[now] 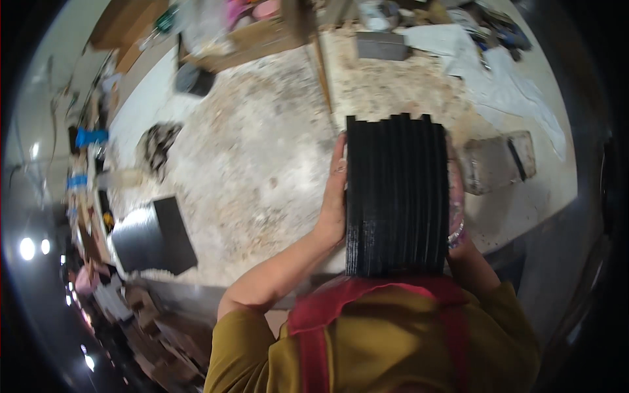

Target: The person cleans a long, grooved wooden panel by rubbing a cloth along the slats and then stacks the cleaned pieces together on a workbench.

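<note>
Close against my front is a stack of black, thin, flat pieces [396,196], standing on edge side by side. Their far ends are slightly uneven, and I cannot make out what kind of pieces they are. My left hand [335,196] presses flat on the stack's left side, its fingers pointing away from me. Along the right side lies my right hand [456,196], partly hidden by the stack, with a bracelet at the wrist. Between them, both hands grip the stack.
A stained white table [255,157] spreads ahead. A dark block [157,236] stands near left, a crumpled rag [159,147] beyond it. To the right lie a greyish slab [499,164] and white plastic sheeting [504,85]. At the back are a cardboard box [262,46] and a grey block [381,46].
</note>
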### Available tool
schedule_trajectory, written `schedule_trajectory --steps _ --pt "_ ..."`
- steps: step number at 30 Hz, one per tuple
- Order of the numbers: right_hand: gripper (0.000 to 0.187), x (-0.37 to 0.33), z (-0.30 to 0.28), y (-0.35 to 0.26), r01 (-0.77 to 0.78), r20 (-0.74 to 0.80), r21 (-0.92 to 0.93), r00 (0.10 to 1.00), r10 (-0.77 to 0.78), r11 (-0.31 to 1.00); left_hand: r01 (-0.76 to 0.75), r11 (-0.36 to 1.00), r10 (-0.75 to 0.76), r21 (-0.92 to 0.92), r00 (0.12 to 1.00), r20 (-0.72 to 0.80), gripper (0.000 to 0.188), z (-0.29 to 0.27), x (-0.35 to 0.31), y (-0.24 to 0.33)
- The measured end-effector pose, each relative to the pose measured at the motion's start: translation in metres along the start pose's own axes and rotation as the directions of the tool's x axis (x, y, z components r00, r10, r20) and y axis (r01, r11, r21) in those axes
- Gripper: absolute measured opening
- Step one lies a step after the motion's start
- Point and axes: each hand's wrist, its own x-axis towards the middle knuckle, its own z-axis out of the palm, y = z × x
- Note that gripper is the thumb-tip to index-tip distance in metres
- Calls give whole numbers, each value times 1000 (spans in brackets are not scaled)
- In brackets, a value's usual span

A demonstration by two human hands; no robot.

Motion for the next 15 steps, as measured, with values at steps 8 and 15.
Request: schedule_trajectory --steps 8,15 --pt "57 27 149 56 -152 164 447 983 86 882 -68 997 72 33 987 -144 70 -120 -73 70" --pt "65 41 235 119 473 379 -644 880 -287 600 60 942 74 331 923 -377 66 -236 -122 81"
